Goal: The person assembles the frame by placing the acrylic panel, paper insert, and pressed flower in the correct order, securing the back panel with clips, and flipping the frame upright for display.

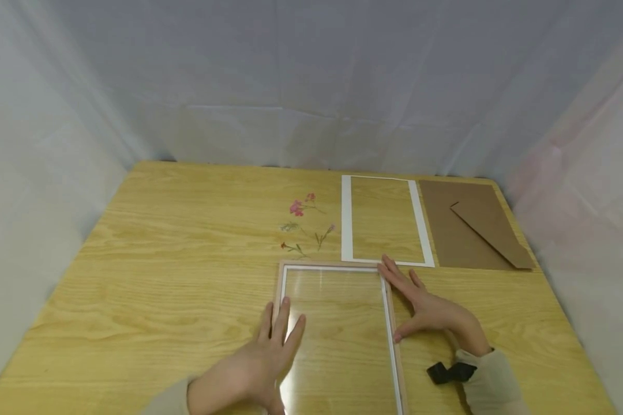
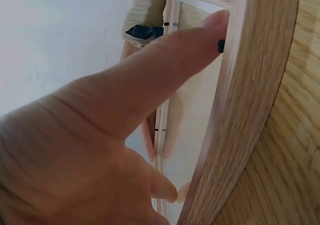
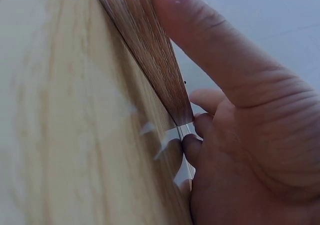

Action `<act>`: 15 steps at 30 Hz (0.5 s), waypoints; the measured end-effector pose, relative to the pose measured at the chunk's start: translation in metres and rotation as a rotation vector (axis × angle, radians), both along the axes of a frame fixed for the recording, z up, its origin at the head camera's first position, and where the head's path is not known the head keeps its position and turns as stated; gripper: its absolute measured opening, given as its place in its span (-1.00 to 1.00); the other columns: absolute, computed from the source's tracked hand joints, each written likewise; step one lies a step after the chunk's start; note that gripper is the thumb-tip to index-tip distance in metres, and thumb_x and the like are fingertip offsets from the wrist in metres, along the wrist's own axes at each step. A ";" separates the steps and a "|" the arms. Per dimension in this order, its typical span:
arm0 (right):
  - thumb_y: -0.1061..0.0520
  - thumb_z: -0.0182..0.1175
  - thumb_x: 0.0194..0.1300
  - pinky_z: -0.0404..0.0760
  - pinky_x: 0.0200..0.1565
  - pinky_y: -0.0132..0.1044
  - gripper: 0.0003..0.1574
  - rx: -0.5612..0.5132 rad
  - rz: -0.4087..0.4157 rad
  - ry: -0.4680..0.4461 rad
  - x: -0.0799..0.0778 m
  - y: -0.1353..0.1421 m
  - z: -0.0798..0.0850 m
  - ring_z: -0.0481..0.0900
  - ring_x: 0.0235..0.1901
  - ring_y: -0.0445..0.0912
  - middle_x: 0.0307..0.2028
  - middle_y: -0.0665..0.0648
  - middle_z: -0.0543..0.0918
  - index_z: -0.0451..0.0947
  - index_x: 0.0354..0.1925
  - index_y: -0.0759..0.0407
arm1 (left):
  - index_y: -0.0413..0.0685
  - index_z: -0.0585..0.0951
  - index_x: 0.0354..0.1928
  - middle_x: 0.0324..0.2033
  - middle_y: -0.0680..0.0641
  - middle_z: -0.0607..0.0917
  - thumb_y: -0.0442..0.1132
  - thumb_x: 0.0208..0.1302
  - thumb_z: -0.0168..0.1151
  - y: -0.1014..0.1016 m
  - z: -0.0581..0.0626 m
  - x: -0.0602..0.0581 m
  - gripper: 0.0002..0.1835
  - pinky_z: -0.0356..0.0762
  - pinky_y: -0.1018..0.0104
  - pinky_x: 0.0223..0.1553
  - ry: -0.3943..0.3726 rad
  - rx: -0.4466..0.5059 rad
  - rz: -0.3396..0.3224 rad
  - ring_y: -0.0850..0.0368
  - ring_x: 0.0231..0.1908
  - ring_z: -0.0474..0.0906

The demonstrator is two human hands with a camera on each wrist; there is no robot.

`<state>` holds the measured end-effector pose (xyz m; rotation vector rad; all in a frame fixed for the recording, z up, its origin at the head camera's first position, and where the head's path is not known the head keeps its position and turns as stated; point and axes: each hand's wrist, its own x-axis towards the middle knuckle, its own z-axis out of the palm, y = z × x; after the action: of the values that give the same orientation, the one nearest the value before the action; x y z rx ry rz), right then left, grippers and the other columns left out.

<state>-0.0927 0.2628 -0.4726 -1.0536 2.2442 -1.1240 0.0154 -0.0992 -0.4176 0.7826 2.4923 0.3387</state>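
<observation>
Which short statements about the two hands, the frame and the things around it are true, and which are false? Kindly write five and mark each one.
1. The left hand touches the left side of the wooden frame. True.
2. The flower sprigs lie inside the wooden frame. False: they lie on the table, beyond its far edge.
3. The brown backing board lies to the right of the white mat. True.
4. The right hand rests on the brown backing board. False: it touches the wooden frame's right side.
5. The table shows through the white mat's opening. True.
</observation>
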 end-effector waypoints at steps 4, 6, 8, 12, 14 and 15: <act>-0.07 0.60 -0.11 -0.64 0.33 0.30 0.66 0.012 0.000 0.015 0.000 0.000 0.000 -0.54 0.50 0.21 0.53 0.27 -0.54 -0.36 0.58 0.19 | -0.27 -0.12 0.55 0.44 -0.53 -0.41 0.26 -0.53 0.64 0.000 0.000 -0.001 0.62 0.62 -0.15 -0.03 -0.005 0.009 0.007 -0.69 0.35 -0.42; -0.07 0.59 -0.11 -0.63 0.33 0.30 0.65 0.015 0.003 0.020 0.000 0.000 0.000 -0.54 0.50 0.22 0.53 0.28 -0.54 -0.34 0.58 0.20 | -0.26 -0.11 0.55 0.44 -0.53 -0.39 0.25 -0.52 0.66 0.002 0.000 -0.001 0.62 0.63 -0.12 -0.05 0.001 0.003 0.014 -0.69 0.35 -0.39; -0.08 0.59 -0.10 -0.63 0.32 0.31 0.63 0.013 0.007 0.021 0.000 0.000 -0.001 -0.54 0.50 0.22 0.53 0.29 -0.54 -0.32 0.58 0.20 | -0.26 -0.08 0.55 0.45 -0.54 -0.35 0.24 -0.52 0.68 0.003 0.000 -0.001 0.60 0.66 -0.09 -0.08 0.019 -0.009 0.013 -0.70 0.35 -0.35; -0.08 0.58 -0.08 -0.64 0.31 0.33 0.62 0.006 0.013 0.019 -0.001 0.000 -0.001 -0.55 0.49 0.24 0.52 0.31 -0.55 -0.32 0.57 0.22 | -0.28 -0.03 0.54 0.44 -0.57 -0.28 0.31 -0.54 0.66 0.004 0.001 -0.001 0.61 0.64 -0.16 -0.07 0.079 -0.051 -0.013 -0.72 0.34 -0.26; -0.08 0.58 -0.08 -0.64 0.31 0.33 0.62 0.008 0.012 0.020 -0.001 0.000 -0.001 -0.55 0.49 0.24 0.52 0.31 -0.55 -0.32 0.57 0.22 | -0.27 -0.02 0.53 0.44 -0.57 -0.25 0.37 -0.58 0.62 0.004 0.001 -0.001 0.63 0.60 -0.21 -0.02 0.106 -0.074 -0.027 -0.71 0.35 -0.22; -0.08 0.59 -0.08 -0.64 0.30 0.34 0.62 0.005 0.011 0.020 -0.001 0.000 -0.001 -0.55 0.49 0.25 0.52 0.32 -0.55 -0.33 0.57 0.22 | -0.27 -0.01 0.53 0.44 -0.57 -0.24 0.40 -0.60 0.60 0.004 0.001 -0.001 0.63 0.57 -0.23 0.00 0.119 -0.084 -0.034 -0.70 0.35 -0.21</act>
<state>-0.0934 0.2633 -0.4731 -1.0787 2.2531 -1.1074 0.0144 -0.0954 -0.4163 0.8315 2.5818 0.1792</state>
